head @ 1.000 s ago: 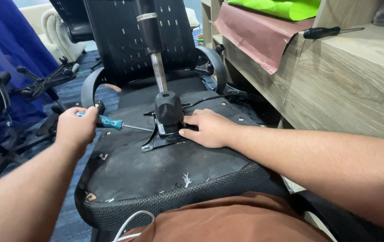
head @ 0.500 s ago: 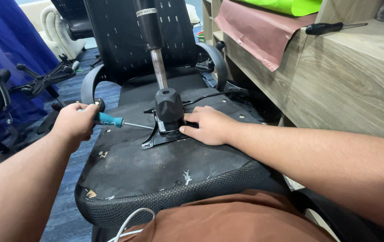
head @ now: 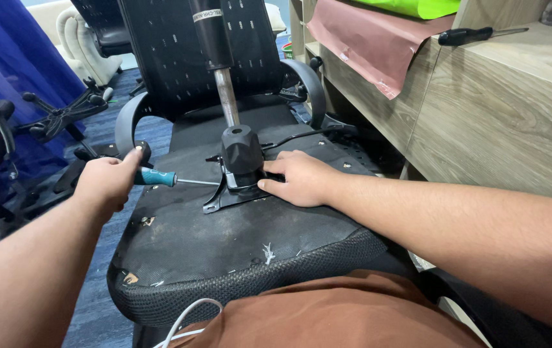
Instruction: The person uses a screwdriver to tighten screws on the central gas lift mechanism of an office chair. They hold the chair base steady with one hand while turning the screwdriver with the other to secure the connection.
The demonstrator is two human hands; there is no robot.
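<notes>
The left hand [head: 107, 183] is clenched on a teal-handled screwdriver [head: 160, 178], its shaft lying nearly flat with the tip at the left edge of the black metal plate [head: 224, 196] bolted to an upturned chair seat [head: 224, 245]. The right hand [head: 300, 179] lies open, palm down, beside the mechanism [head: 242, 154], from which a gas strut [head: 224, 90] rises. A 2nd screwdriver [head: 475, 35] lies on the bench [head: 514, 109]. At so shallow an angle the tip could slip towards the right hand's fingers.
</notes>
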